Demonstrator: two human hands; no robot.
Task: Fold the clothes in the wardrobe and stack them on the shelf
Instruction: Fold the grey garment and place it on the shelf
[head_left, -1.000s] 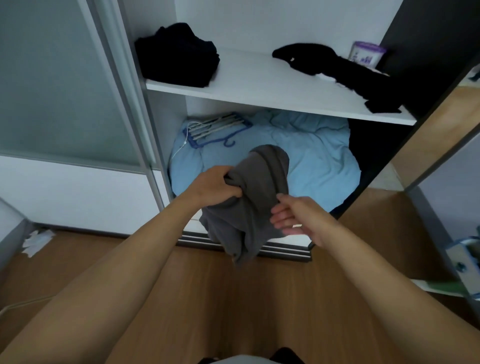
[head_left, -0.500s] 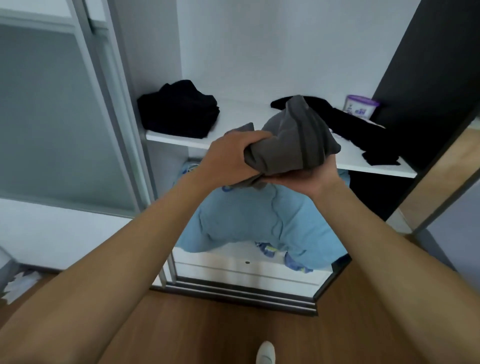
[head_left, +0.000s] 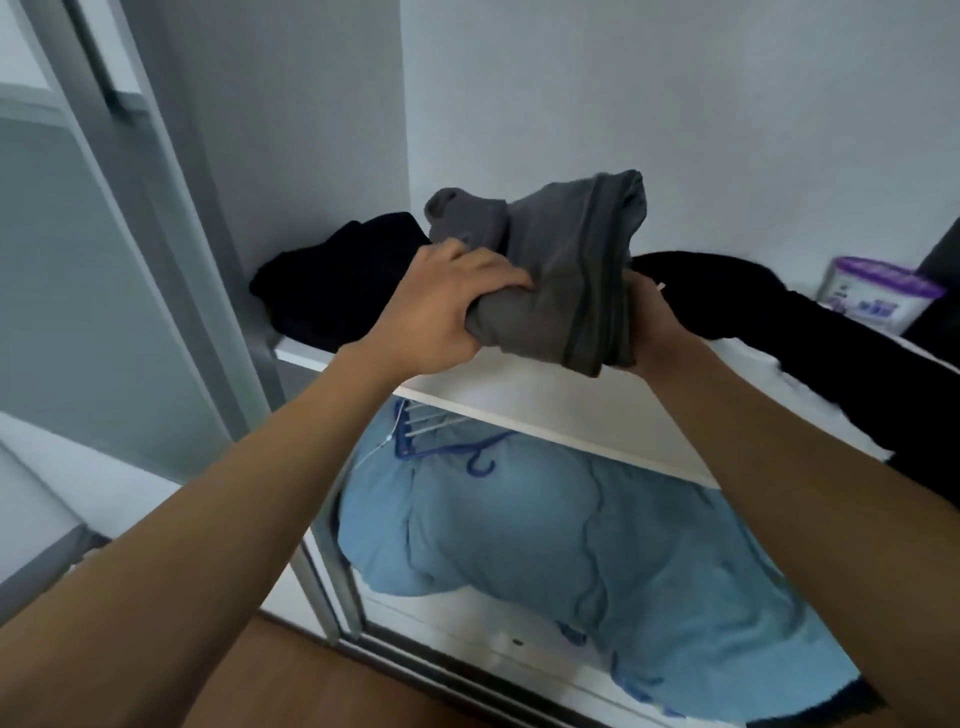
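Both hands hold a bunched grey garment (head_left: 563, 270) just above the front of the white wardrobe shelf (head_left: 524, 402). My left hand (head_left: 447, 306) grips its left side from above. My right hand (head_left: 657, 327) supports its right side, mostly hidden behind the cloth. A folded black pile (head_left: 337, 280) lies at the shelf's left end, behind my left hand. A loose black garment (head_left: 779, 322) sprawls along the shelf's right part and hangs over its front edge.
A purple-lidded white tub (head_left: 878, 296) stands at the shelf's back right. Below the shelf lies a light blue quilt (head_left: 545, 535) with blue hangers (head_left: 447, 441) on it. A sliding door frame (head_left: 156, 234) rises at the left. Wood floor (head_left: 322, 686) lies below.
I lifted the grey garment from knee height up to the shelf, bunching it between both hands. It has moved closer to the shelf, towards the black pile.
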